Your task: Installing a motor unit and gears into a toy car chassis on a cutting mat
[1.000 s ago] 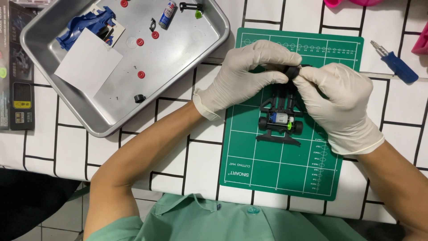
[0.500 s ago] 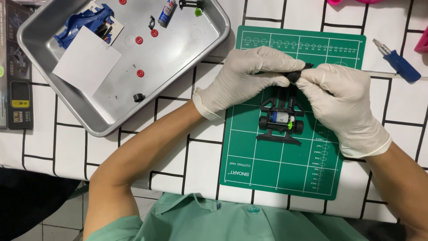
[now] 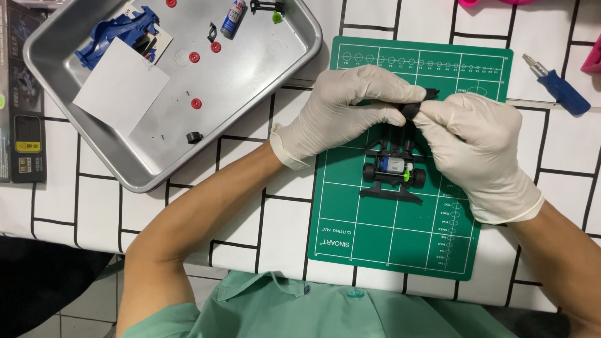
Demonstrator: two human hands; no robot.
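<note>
A small black toy car chassis [image 3: 393,172] with a silver motor and a green part lies on the green cutting mat [image 3: 375,238]. Both hands wear white gloves. My left hand [image 3: 341,112] and my right hand [image 3: 479,153] meet over the front of the chassis. Their fingertips pinch a small black part [image 3: 410,111] at the chassis front. Most of the front end is hidden under the fingers.
A metal tray [image 3: 263,100] at upper left holds a blue car body [image 3: 116,40], a white card [image 3: 120,86], red discs, a battery [image 3: 233,17] and small black parts. A blue-handled screwdriver [image 3: 560,86] lies at the right. A dark box [image 3: 22,125] sits at the left edge.
Both hands have stayed on the chassis front, with the fingertips shifting slightly around the small black part. The chassis has barely moved.
</note>
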